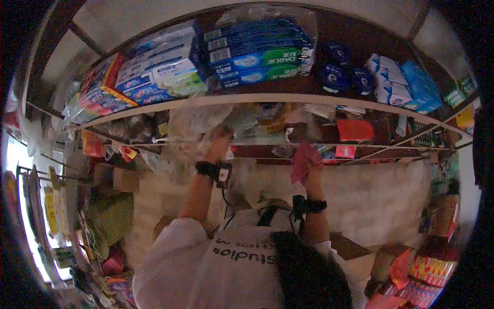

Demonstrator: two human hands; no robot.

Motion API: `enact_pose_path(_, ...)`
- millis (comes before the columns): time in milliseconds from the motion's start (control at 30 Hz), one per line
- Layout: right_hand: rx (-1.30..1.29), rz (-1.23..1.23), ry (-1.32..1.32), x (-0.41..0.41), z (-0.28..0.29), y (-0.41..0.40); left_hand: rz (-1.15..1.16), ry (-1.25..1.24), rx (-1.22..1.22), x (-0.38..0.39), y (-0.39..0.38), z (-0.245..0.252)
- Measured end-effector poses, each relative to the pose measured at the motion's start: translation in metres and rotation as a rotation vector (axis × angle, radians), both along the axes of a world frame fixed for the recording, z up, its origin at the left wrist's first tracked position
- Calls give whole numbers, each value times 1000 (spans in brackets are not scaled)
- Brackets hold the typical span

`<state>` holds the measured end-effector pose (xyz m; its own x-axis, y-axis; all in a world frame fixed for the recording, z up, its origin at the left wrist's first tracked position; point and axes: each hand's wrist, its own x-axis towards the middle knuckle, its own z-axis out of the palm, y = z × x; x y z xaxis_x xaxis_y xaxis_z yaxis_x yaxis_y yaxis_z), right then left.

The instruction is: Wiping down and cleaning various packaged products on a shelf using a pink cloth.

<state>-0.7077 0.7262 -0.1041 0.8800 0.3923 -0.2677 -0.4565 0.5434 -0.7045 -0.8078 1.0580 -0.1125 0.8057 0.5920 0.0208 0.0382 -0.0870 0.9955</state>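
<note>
My left hand (220, 143) is raised at a shelf, beside a clear plastic bag (193, 123) that bulges to its left; the blur hides whether its fingers grip the bag. To the right, my right hand (314, 164) has a crumpled pinkish-red cloth or bag (300, 164) hanging from it. Both wrists wear black bands with small devices. Just above the hands runs the pale front edge of a shelf (247, 99), which carries stacked Darlie toothpaste boxes (251, 63).
White-and-blue boxes (158, 71), dark blue packs (334, 77) and light blue packs (420, 87) share the upper shelf. A red packet (355, 130) lies lower right. Cardboard boxes (444, 216) stand at the right side, and packed goods (424, 274) fill the lower right corner.
</note>
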Motion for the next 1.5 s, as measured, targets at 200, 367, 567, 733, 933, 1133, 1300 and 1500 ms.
enact_pose_path(200, -136, -86, 58, -29, 46, -10, 69, 225, 1208, 36, 90, -157)
enact_pose_path(367, -202, -105, 184, -26, 1, -34, -251, 1035, 1712, 76, 118, -259)
enact_pose_path(567, -185, -238, 65, -37, 8, -44, -142, 356, 1527, 84, 85, -263)
enact_pose_path(733, -408, -267, 300, -20, -9, -45, -372, 984, 499, 78, 56, -164)
enact_pose_path(933, -264, -359, 113, -31, -30, -69, 1, 58, 602, 124, -30, -27)
enact_pose_path(1133, -286, -288, 265, -30, 1, -67, -269, -8, 1063, 183, -19, -52)
enact_pose_path(1300, -110, -212, 189, -33, 12, -59, 88, 223, 939, 169, 16, -71)
enact_pose_path(1500, -329, -131, -152, -26, 50, -32, -184, 210, 133, 47, -55, 24)
